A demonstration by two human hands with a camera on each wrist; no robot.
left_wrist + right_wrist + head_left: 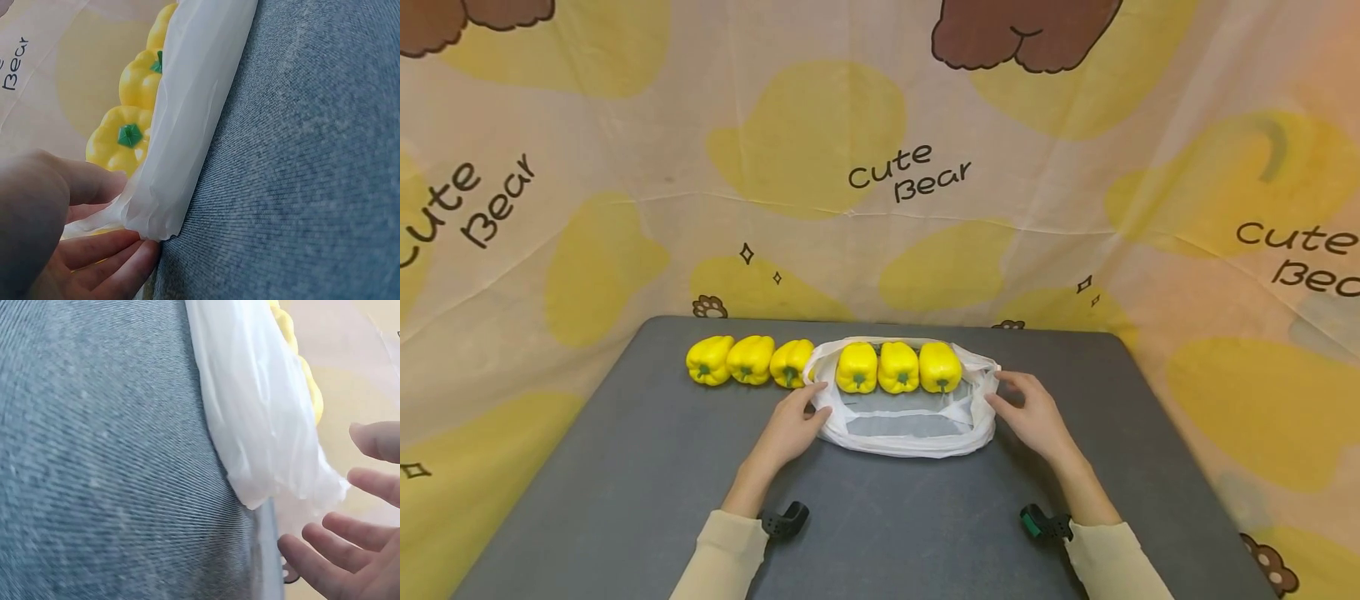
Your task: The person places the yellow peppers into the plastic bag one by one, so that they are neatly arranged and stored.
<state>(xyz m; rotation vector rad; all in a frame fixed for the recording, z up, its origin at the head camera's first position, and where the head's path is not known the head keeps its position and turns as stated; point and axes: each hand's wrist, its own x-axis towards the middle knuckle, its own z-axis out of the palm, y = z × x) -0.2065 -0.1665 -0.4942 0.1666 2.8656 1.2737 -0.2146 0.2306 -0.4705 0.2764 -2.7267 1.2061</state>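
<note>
A white plastic bag [910,446] lies on the table with its mouth spread wide. Inside its back part sit three yellow bell peppers [898,367] in a row, green stems facing me. Three more yellow bell peppers [751,360] line up outside, left of the bag, the nearest partly covered by its edge. My left hand [792,423] holds the bag's left edge, its thumb above and fingers below the plastic in the left wrist view. At the right edge, my right hand [1033,417] has its fingers spread, and the index fingertip [362,478] is right at the plastic.
The dark grey table [625,500] ends at a back edge just behind the peppers. A patterned cloth [820,167] hangs behind and at both sides. Dark bands [786,521] are worn on both wrists.
</note>
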